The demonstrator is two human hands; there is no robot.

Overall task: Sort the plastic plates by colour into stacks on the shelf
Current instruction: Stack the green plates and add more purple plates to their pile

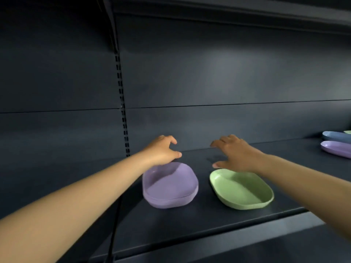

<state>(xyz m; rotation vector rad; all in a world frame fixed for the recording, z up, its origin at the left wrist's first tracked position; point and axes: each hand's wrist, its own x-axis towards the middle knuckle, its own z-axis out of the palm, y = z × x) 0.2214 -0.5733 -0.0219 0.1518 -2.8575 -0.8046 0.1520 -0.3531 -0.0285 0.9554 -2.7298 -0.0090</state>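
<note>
Five plates in sight on the dark shelf [190,224]: two purple, two green, one blue.

Near the middle, side by side but apart: a purple plate [169,186] on the left, seemingly a stack of two going by the double rim line along its front edge, though hard to tell for certain; a green plate [241,188] on the right, single as far as can be seen. Both upright, hollow side up, nothing inside either.

At the far right edge, well apart from the middle pair: a blue plate [336,136] toward the back, a second purple plate [337,149] just in front of it, and a sliver of another green plate [348,132] behind the blue one, mostly cut off by the frame.

Left hand [163,149] stretched forward over the far rim of the middle purple plate, fingers curled and spread, thumb apart from them, gripping nothing; contact with the rim unclear.

Right hand [234,153] likewise reaching in above the far rim of the middle green plate, fingers splayed and bent, thumb low near the rim, holding nothing; touching or just above, not possible to say.

Behind, a dark back panel with a slotted upright [122,111]; above, the underside of another shelf.
</note>
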